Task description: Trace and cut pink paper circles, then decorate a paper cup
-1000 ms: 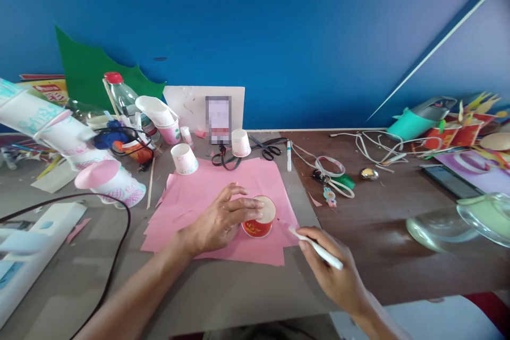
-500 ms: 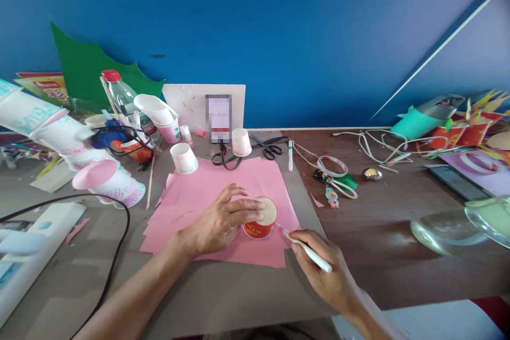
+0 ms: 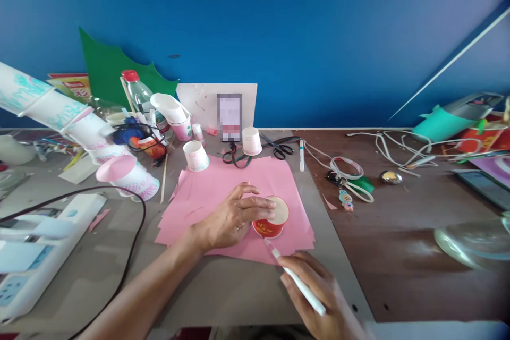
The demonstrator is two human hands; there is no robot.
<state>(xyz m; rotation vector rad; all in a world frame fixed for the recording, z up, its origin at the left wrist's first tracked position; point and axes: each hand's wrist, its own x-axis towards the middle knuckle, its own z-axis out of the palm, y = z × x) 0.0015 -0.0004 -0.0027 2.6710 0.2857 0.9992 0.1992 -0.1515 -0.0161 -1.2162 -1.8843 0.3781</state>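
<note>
A red paper cup (image 3: 270,228) with yellow markings stands upside down on the pink paper (image 3: 235,175), its pale base facing up. My left hand (image 3: 235,218) holds the cup from the left, its fingers laid across the base; the thumb is hidden. In my right hand (image 3: 314,287) is a white marker pen (image 3: 300,284), gripped between thumb and fingers. Its tip is at the paper by the cup's lower front rim. Whether the tip touches the paper I cannot tell.
White paper cups (image 3: 196,156), black scissors (image 3: 281,147) and another marker (image 3: 302,156) lie beyond the paper. At left are stacked decorated cups (image 3: 59,109) and a power strip (image 3: 48,255). A keychain (image 3: 346,200), white cables (image 3: 382,151) and a glass container (image 3: 466,244) are at right.
The pen tip has moved from the cup's right side to its lower front edge, with my right hand lower. My left hand stays on the cup. The whole view has shifted slightly.
</note>
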